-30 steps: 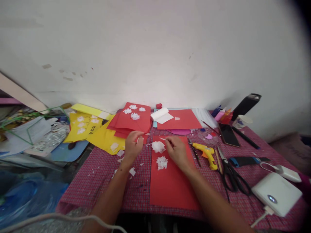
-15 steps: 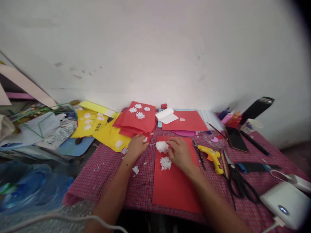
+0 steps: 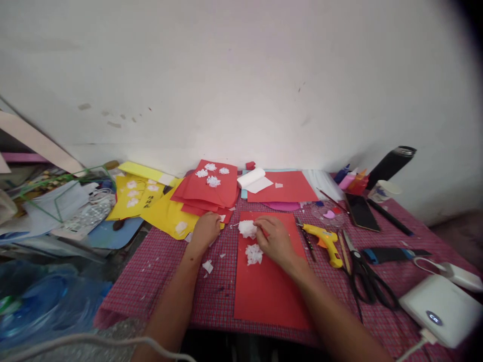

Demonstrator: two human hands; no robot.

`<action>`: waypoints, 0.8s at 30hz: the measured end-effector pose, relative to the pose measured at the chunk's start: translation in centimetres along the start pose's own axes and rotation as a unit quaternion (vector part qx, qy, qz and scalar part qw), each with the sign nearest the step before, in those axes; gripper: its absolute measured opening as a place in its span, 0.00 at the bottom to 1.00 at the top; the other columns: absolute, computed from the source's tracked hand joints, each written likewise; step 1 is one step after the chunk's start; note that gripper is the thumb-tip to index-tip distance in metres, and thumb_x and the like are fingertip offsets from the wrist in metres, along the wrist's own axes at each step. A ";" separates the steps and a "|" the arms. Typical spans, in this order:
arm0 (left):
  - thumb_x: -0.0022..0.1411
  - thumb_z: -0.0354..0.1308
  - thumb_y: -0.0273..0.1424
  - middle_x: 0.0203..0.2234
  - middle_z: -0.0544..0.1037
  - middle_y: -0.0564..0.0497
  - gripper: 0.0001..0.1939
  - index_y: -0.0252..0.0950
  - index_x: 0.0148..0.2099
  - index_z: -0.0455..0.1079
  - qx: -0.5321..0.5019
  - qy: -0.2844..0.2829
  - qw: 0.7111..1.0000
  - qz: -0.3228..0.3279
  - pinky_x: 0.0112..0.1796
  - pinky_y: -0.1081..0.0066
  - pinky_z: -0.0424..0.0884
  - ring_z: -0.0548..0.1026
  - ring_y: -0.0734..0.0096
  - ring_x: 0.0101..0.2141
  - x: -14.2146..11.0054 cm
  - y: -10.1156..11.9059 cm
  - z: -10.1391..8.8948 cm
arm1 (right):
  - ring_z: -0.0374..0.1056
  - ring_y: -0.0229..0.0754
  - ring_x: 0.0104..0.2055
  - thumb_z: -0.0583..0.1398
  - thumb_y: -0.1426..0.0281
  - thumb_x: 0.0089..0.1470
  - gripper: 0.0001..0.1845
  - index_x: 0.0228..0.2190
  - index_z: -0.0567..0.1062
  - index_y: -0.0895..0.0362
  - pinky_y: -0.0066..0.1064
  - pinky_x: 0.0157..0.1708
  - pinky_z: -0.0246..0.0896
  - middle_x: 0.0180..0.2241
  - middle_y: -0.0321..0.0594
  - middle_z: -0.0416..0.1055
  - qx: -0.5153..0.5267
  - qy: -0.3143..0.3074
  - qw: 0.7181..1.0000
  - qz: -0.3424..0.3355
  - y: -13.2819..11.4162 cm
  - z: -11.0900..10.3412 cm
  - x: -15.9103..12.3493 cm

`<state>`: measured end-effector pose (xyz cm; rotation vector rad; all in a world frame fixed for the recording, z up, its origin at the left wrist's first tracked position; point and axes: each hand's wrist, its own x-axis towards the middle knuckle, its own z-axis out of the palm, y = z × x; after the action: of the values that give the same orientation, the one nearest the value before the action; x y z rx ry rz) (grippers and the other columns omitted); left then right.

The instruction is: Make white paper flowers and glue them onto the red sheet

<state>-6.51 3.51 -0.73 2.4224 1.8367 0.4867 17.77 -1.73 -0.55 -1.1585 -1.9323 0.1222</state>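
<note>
Two bare hands are seen, the left hand (image 3: 207,231) and the right hand (image 3: 274,239). Two white paper flowers (image 3: 247,229) are counted on the front red sheet (image 3: 269,296), and four more blossoms (image 3: 213,181) on the red stack (image 3: 194,192). One glue gun (image 3: 322,234), one pair of scissors (image 3: 356,255), one phone (image 3: 361,211), one flask (image 3: 391,166) and one paper cup (image 3: 383,190) are also counted.

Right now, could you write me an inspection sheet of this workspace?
Surface: checked cloth, bearing a red sheet.
Main things: upper white flower and lower white flower, both on that sheet.
Clutter: white scraps left; glue gun and scissors right.
Hands: left hand holds a white piece; right hand is at the upper white flower's edge.
Cables: white cable at the white box; pale cable lower left.
Surroundings: marked pale wall behind.
</note>
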 end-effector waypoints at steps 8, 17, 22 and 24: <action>0.59 0.54 0.34 0.25 0.76 0.52 0.09 0.35 0.34 0.73 -0.393 0.042 0.915 -0.080 0.30 0.74 0.64 0.71 0.71 0.27 -0.4 2.7 -0.9 | 0.68 0.47 0.44 0.55 0.75 0.56 0.12 0.40 0.74 0.55 0.39 0.46 0.62 0.39 0.44 0.74 0.076 0.022 0.996 0.046 -0.9 -0.4 0.2; 0.55 0.59 0.32 0.23 0.72 0.53 0.07 0.33 0.32 0.72 -0.594 -0.100 0.796 -0.062 0.28 0.76 0.63 0.68 0.76 0.25 -1.6 6.3 -1.0 | 0.68 0.39 0.32 0.59 0.65 0.54 0.10 0.37 0.73 0.57 0.31 0.34 0.65 0.32 0.38 0.72 0.380 -0.047 0.895 0.228 -1.8 -0.1 0.4; 0.55 0.58 0.32 0.23 0.73 0.53 0.06 0.33 0.32 0.73 -0.591 -0.088 0.799 -0.069 0.28 0.75 0.63 0.68 0.76 0.25 -1.6 6.3 -0.9 | 0.66 0.38 0.30 0.60 0.67 0.52 0.08 0.35 0.69 0.56 0.29 0.30 0.63 0.29 0.36 0.69 0.370 -0.008 0.900 0.228 -1.9 -0.2 0.4; 0.55 0.58 0.32 0.24 0.73 0.53 0.06 0.33 0.33 0.73 -0.602 -0.075 0.792 -0.076 0.29 0.75 0.64 0.69 0.75 0.25 -1.5 6.3 -0.8 | 0.64 0.37 0.28 0.60 0.69 0.51 0.06 0.32 0.68 0.55 0.28 0.28 0.61 0.27 0.34 0.67 0.308 0.014 0.927 0.212 -1.9 -0.3 0.3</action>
<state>-1.26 0.19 1.21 1.3469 1.0264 0.9990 16.63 -2.72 0.71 -1.0999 -1.4222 0.8755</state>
